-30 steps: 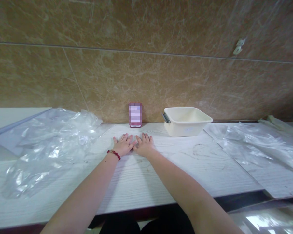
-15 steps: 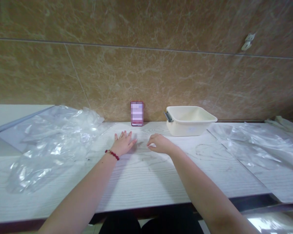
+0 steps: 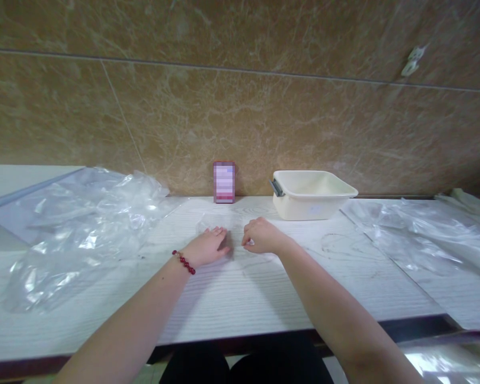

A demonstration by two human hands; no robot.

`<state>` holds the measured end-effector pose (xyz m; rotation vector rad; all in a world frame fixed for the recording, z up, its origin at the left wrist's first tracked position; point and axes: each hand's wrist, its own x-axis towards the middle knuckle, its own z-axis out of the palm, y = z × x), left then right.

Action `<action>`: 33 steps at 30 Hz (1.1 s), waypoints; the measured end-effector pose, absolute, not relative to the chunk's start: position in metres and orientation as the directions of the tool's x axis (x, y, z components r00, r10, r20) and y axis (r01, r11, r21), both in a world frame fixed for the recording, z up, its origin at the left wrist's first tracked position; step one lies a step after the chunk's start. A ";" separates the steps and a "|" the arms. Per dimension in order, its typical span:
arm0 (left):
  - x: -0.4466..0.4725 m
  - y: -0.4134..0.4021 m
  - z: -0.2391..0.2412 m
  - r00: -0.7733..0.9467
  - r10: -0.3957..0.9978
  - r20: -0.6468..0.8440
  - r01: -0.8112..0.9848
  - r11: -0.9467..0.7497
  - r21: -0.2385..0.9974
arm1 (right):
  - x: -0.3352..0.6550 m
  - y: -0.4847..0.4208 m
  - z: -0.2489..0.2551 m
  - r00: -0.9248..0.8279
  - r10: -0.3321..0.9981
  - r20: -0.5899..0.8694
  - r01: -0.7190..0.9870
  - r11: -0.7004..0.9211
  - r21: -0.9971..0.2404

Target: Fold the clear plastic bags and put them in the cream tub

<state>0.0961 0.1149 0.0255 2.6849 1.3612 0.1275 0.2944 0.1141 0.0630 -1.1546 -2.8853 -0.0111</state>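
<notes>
A small clear plastic bag (image 3: 219, 223) lies on the white wood-grain table (image 3: 232, 298), hard to make out against it. My left hand (image 3: 208, 246), with a red bead bracelet on the wrist, has its fingers drawn together on the bag's left part. My right hand (image 3: 262, 237) is curled in a pinch on the bag's right edge. The two hands are a short gap apart, in front of the wall.
A cream plastic tub (image 3: 312, 194) stands at the back right by the brown tiled wall. A small pink box (image 3: 224, 182) leans on the wall. A heap of clear plastic sheeting (image 3: 84, 224) lies to the left, with more plastic sheeting (image 3: 420, 234) to the right.
Both hands lay flat and touching a second ago. They have parted, pulled slightly toward me and curled their fingers onto the clear bag, which now lifts a little off the table.
</notes>
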 end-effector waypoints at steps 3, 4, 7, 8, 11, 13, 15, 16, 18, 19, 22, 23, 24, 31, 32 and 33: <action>0.096 0.115 0.026 0.603 0.797 0.004 0.791 -0.599 0.121 | 0.292 0.115 0.061 -0.731 0.681 0.040 0.682 0.731 0.027; 0.096 0.115 0.026 0.605 0.796 0.002 0.791 -0.601 0.113 | 0.291 0.115 0.060 -0.735 0.677 0.047 0.678 0.734 0.036; 0.096 0.115 0.026 0.606 0.796 0.006 0.791 -0.603 0.106 | 0.289 0.118 0.055 -0.741 0.666 0.079 0.671 0.740 0.048; 0.096 0.115 0.026 0.608 0.794 0.011 0.789 -0.605 0.106 | 0.288 0.119 0.054 -0.743 0.664 0.090 0.669 0.742 0.049; 0.098 0.113 0.028 0.614 0.789 0.018 0.785 -0.612 0.099 | 0.288 0.121 0.051 -0.757 0.645 0.106 0.652 0.757 0.046; 0.099 0.111 0.030 0.595 0.803 0.015 0.799 -0.594 0.087 | 0.288 0.123 0.051 -0.767 0.631 0.117 0.638 0.769 0.030; 0.101 0.108 0.032 0.568 0.823 0.013 0.820 -0.567 0.077 | 0.288 0.123 0.051 -0.765 0.629 0.138 0.636 0.772 0.012; 0.102 0.107 0.032 0.559 0.829 0.015 0.827 -0.558 0.072 | 0.289 0.123 0.052 -0.761 0.630 0.156 0.639 0.769 0.005; 0.105 0.106 0.031 0.556 0.831 0.023 0.829 -0.556 0.061 | 0.290 0.123 0.052 -0.751 0.629 0.200 0.641 0.768 -0.010; 0.105 0.106 0.030 0.557 0.830 0.028 0.829 -0.557 0.055 | 0.290 0.123 0.052 -0.746 0.626 0.228 0.640 0.768 -0.019; 0.107 0.108 0.027 0.561 0.826 0.048 0.824 -0.564 0.060 | 0.289 0.122 0.053 -0.727 0.610 0.314 0.628 0.777 -0.055; 0.107 0.109 0.027 0.568 0.821 0.056 0.818 -0.571 0.074 | 0.289 0.122 0.053 -0.719 0.606 0.341 0.623 0.779 -0.073; 0.107 0.110 0.027 0.576 0.814 0.066 0.809 -0.580 0.095 | 0.289 0.121 0.053 -0.711 0.601 0.366 0.613 0.784 -0.096; 0.108 0.110 0.040 0.471 0.879 0.078 0.711 -0.430 0.556 | 0.304 0.133 0.050 -0.431 0.667 0.608 0.339 0.744 -0.576; 0.109 0.109 0.042 0.444 0.893 0.077 0.653 -0.381 0.655 | 0.308 0.138 0.047 -0.320 0.728 0.606 0.277 0.684 -0.675; 0.111 0.109 0.044 0.425 0.902 0.077 0.567 -0.331 0.754 | 0.310 0.143 0.044 -0.213 0.792 0.572 0.198 0.608 -0.769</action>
